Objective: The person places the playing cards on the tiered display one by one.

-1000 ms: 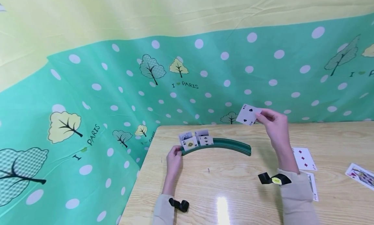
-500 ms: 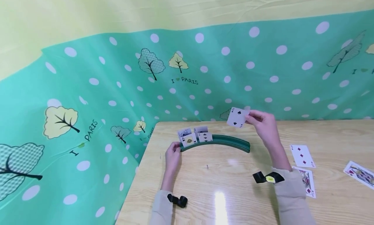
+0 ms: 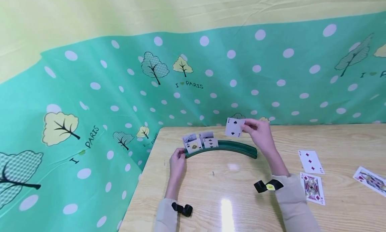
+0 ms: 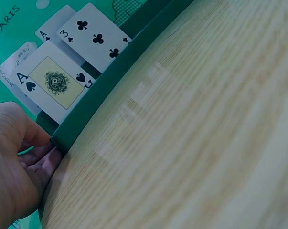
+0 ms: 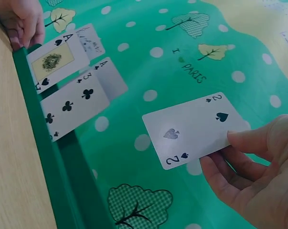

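Note:
My right hand (image 3: 260, 135) pinches the two of spades (image 5: 191, 131) by one edge, thumb on its face. The card is in the air above and behind the right half of a curved green card holder (image 3: 241, 148). At the holder's left end, my left hand (image 3: 177, 162) grips it between thumb and curled fingers. The ace of spades (image 4: 57, 82) and three of clubs (image 4: 95, 37) stand in the holder's front row. Behind them stand a joker (image 4: 9, 76) and another ace (image 4: 52, 27), both partly hidden.
Three face-up cards lie on the wooden table (image 3: 223, 191) to the right: a diamond number card (image 3: 311, 162), a jack (image 3: 312, 188) and another picture card (image 3: 371, 180). A green and yellow cloth (image 3: 211, 91) hangs behind the table and on its left.
My right hand has carried the two of spades leftward and somewhat lower, closer to the cards in the holder. My left hand stays at the holder's end.

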A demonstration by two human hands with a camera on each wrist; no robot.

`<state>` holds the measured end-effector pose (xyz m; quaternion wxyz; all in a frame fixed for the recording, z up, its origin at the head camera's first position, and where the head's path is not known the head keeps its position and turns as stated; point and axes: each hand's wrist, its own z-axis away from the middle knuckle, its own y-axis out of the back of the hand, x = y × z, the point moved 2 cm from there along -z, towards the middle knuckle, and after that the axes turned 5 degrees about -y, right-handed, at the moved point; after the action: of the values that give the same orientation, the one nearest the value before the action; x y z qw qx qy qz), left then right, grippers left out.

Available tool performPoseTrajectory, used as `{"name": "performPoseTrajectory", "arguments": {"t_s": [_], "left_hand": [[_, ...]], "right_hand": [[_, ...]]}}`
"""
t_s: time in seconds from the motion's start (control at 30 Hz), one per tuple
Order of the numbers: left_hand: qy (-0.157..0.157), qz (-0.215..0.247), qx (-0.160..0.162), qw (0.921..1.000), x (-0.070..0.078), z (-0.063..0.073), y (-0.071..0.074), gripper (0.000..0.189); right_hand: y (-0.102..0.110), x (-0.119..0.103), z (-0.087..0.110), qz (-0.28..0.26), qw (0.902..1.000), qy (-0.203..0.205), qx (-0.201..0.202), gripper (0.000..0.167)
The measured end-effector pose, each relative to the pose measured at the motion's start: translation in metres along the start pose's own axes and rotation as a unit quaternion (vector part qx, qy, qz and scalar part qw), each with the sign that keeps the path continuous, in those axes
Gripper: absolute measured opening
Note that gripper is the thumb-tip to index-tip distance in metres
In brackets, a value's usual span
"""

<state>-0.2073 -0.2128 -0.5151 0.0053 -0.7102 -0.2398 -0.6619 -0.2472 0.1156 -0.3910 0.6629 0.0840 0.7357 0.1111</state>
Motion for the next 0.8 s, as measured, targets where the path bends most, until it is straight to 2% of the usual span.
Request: {"name": "performPoseTrajectory", "arguments": {"t_s": [0.27, 0.5, 0.8], "left_hand": [[-0.013, -0.011, 0.006, 0.9998, 0.0, 0.001, 0.0, 0.027], [-0.011, -0.006, 0.0, 0.9999, 0.004, 0.0, -0.001, 0.027], [-0.013, -0.008, 0.001, 0.9999, 0.001, 0.001, 0.001, 0.027]], "right_hand": [[-0.012, 0.009, -0.003, 0.012, 0.9999, 0.006, 0.0, 0.027], [-0.021, 0.017, -0.005, 0.007, 0.9999, -0.004, -0.008, 0.027], [-0.032, 0.023, -0.007, 0.015, 0.9998, 0.009, -0.008, 0.026]]}}
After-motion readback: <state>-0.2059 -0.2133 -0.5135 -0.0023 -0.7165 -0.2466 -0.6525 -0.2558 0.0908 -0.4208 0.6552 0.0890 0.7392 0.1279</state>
